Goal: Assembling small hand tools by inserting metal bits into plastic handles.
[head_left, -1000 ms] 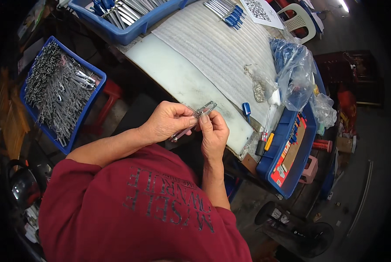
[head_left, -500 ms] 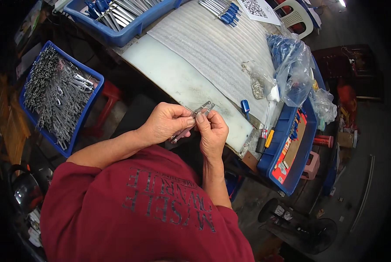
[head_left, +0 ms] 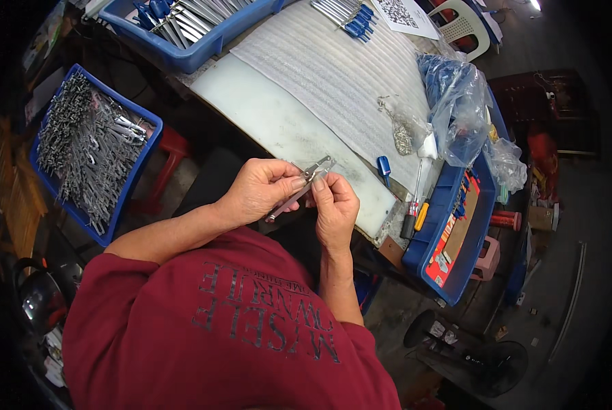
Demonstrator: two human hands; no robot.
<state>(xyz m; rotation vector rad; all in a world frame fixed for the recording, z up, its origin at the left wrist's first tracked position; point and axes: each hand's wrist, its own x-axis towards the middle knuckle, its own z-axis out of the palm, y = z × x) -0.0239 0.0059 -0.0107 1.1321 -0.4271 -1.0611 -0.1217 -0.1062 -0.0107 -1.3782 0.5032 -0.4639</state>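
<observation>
Above the near edge of the work table (head_left: 255,113), both hands meet on a slim grey metal part (head_left: 289,205) with two short arms at its far end. My left hand (head_left: 261,193) pinches it between thumb and fingers. From the other side, my right hand (head_left: 335,205) grips it near the arms, its thumb on top. Fingers cover the part's middle, and any small piece between them cannot be made out. A short blue handle (head_left: 384,168) lies on the table to the right, beside a screwdriver (head_left: 410,222) and a yellow handle (head_left: 422,217).
At left, a blue bin (head_left: 157,137) holds many metal parts. Another blue bin (head_left: 183,63) with blue-handled tools stands at the far left. White foam sheet (head_left: 320,68) covers much of the table. Small metal pieces (head_left: 402,139) and plastic bags (head_left: 456,113) lie right, near a blue tray (head_left: 449,297).
The metal part has turned slightly between my fingers, showing more of its long body. My right hand has shifted a little; both hands keep their hold.
</observation>
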